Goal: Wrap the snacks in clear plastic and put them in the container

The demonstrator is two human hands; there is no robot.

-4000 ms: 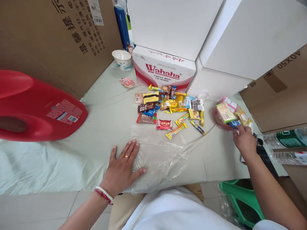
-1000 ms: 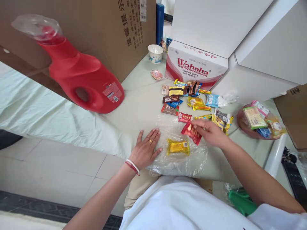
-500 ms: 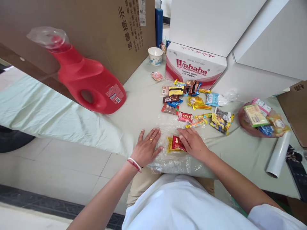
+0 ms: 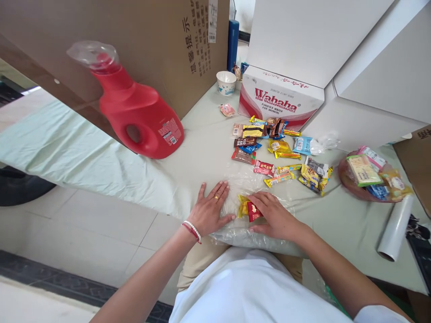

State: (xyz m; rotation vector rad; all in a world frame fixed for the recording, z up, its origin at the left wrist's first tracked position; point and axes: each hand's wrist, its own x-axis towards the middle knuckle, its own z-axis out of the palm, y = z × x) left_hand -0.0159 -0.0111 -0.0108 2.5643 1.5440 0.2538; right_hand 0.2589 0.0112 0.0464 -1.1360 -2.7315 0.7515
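Observation:
My left hand [image 4: 210, 207] lies flat on a sheet of clear plastic film [image 4: 232, 235] at the table's front edge, fingers stretched out and thumb apart. My right hand [image 4: 274, 215] rests over a red snack packet [image 4: 253, 211], covering part of it. Its fingers are extended, with the thumb apart below the packet. Beside the red packet, a yellow-wrapped snack [image 4: 242, 206] pokes out to the left. Beyond the hands are a red-and-white packet [image 4: 264, 168] and a slim yellow stick snack [image 4: 279, 179].
More wrapped snacks [image 4: 254, 131] lie before a Wahaha carton [image 4: 279, 101]. On the left stands a big red jug [image 4: 144, 116]; a paper cup [image 4: 226, 83] is at the back. To the right are a bowl of snacks [image 4: 346, 179] and a film roll [image 4: 395, 229].
My right hand has slid toward me over the red packet, its thumb now showing below. The red packet has shifted slightly and less of it shows. The whole view has swung a little left.

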